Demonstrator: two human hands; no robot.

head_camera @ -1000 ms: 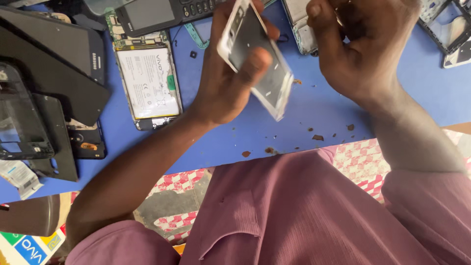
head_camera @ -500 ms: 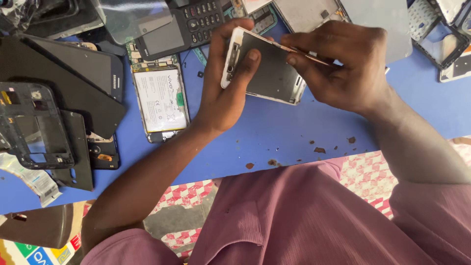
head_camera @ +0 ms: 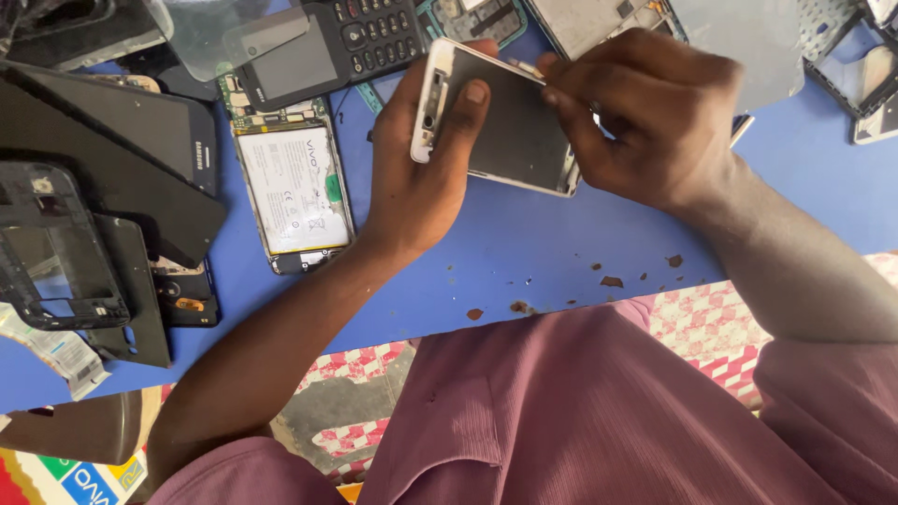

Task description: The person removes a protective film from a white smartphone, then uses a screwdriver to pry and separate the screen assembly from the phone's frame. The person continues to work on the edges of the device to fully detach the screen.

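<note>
Left hand (head_camera: 416,178) grip clamps white phone frame (head_camera: 496,126); right hand (head_camera: 645,117) pinches its edge.

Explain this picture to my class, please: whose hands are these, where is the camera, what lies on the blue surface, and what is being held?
There is no machine here, only a person working with two bare hands. The camera sits on the person's head and looks down, so you see their own arms and their mauve clothing at the bottom. The left hand grips a white-framed phone body above the blue table, thumb across its dark face. The right hand pinches something thin at the phone's upper edge; what it is, is too small to tell. Lying on the table are an opened phone showing its white battery, a dark keypad phone, black screen panels, an empty black frame and small brown crumbs.
</note>
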